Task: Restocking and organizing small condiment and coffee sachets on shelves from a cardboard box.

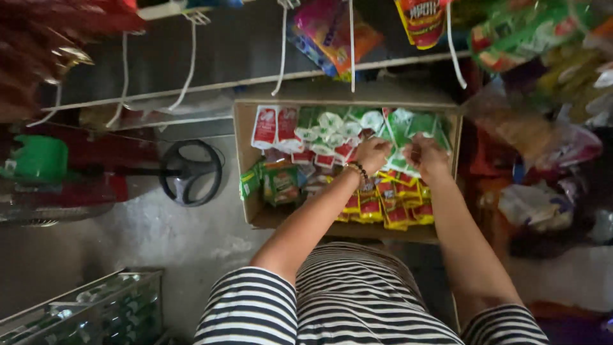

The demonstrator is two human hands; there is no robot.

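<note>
Both hands are held close together over an open cardboard box: the left hand and right hand are each closed on the green-and-white sachet strip just beyond the fingers. Sorting or separating of the strip seems to be in hand; a firm pinch on slippery, glossy film is called for. Below the wrists, flat red-and-yellow sachets are packed.

Fingers of left hand and right hand hidden among green sachets; grip unclear; hanging packets cut by top edge.
</note>
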